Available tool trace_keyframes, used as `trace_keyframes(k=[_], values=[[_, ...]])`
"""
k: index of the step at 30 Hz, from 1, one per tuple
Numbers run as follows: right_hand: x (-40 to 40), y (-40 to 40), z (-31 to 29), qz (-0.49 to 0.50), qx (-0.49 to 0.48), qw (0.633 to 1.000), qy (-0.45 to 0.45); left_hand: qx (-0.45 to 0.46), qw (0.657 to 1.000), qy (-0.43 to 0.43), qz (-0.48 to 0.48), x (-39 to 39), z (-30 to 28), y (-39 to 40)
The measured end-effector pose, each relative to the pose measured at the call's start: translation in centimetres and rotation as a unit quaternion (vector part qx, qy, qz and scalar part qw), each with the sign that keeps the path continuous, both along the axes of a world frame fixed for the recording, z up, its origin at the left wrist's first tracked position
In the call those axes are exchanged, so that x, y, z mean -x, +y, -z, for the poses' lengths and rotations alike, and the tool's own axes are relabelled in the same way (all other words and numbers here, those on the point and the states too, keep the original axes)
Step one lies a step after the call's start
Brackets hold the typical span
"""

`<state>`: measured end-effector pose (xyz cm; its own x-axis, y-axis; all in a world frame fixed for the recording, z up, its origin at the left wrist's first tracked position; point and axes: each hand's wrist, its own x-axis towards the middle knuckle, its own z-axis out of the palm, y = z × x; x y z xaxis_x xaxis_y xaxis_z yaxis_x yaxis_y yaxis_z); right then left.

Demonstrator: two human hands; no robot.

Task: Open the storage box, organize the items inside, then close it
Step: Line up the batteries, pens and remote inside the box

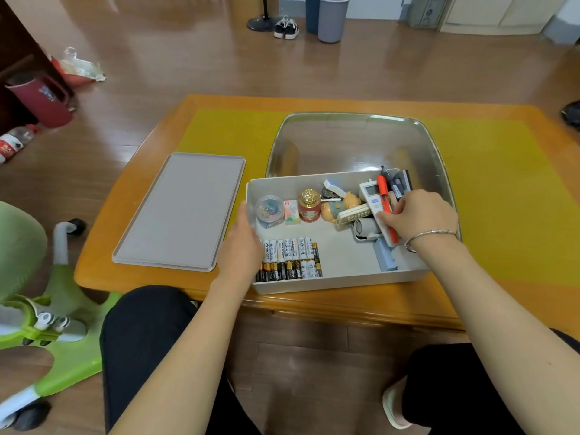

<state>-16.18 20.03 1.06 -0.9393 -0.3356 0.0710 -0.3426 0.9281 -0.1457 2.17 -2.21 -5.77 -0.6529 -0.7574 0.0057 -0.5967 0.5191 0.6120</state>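
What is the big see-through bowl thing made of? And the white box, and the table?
The see-through tub looks like clear glossy plastic: the table shows through it. The white box seems matte plastic, with thin, smooth moulded walls. The table looks like varnished wood, orange-brown and shiny at its edge.

Left hand (241, 243) steadies the open storage box (314, 285); right hand (419, 215) grips a white remote (372, 196) inside.

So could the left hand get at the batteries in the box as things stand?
Probably yes. The left hand rests at the box's left wall, right beside the batteries, which lie uncovered; the lid is off.
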Motion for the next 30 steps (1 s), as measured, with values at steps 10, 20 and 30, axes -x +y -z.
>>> trace_keyframes(k=[10, 20, 30], values=[[0.8, 3.0, 1.1, 0.021, 0.105, 0.994, 0.001, -0.015, 1.000, 0.016, -0.003, 0.0, 0.1, 0.0], [0.8, 2.0, 0.7, 0.029, 0.098, 0.995, 0.006, -0.017, 1.000, 0.016, -0.001, -0.1, -0.1, 0.1], [1.0, 2.3, 0.7, 0.004, 0.154, 0.988, 0.020, -0.020, 0.999, 0.039, 0.016, -0.3, -0.2, 0.2]])
